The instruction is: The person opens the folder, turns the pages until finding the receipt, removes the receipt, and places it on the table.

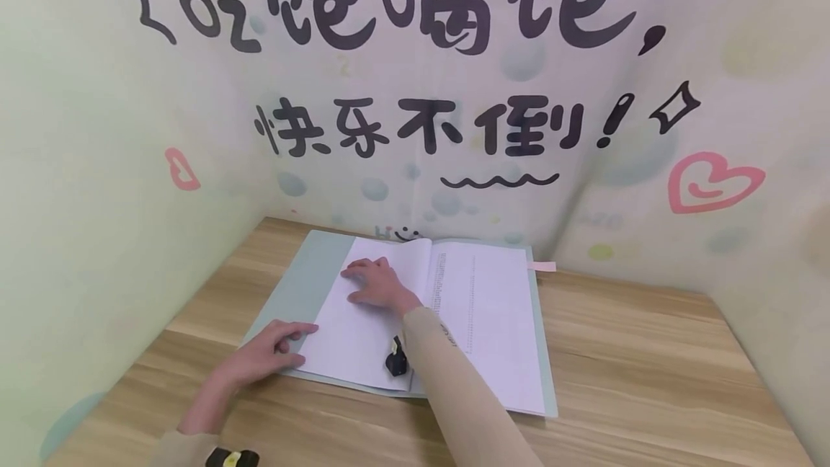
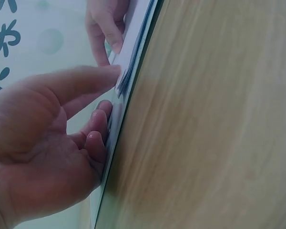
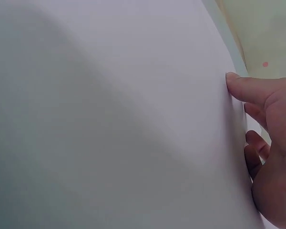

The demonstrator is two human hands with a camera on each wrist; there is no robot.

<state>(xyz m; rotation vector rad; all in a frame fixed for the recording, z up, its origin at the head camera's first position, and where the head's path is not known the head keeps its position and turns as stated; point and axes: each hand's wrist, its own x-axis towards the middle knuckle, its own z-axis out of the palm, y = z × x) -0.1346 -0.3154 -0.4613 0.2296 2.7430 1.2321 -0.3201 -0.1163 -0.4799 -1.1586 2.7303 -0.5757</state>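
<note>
An open folder with a pale blue cover [image 1: 305,276] lies on the wooden table, white pages spread on both sides. My right hand [image 1: 376,285] rests on the upper part of the left page [image 1: 344,348], fingers loosely spread. In the right wrist view its thumb and fingertips touch the white sheet [image 3: 133,95]. My left hand [image 1: 262,355] lies at the lower left, over the cover's margin, thumb and index finger reaching to the page edge. The left wrist view shows that index fingertip at the sheets' corner, the other fingers bent against the cover.
Small print runs down the right page [image 1: 506,330], and a pink tab [image 1: 543,266] sticks out at its upper right. Wood tabletop [image 1: 648,373] extends to the right. A wall [image 1: 415,78] with black lettering rises right behind the folder; walls flank both sides.
</note>
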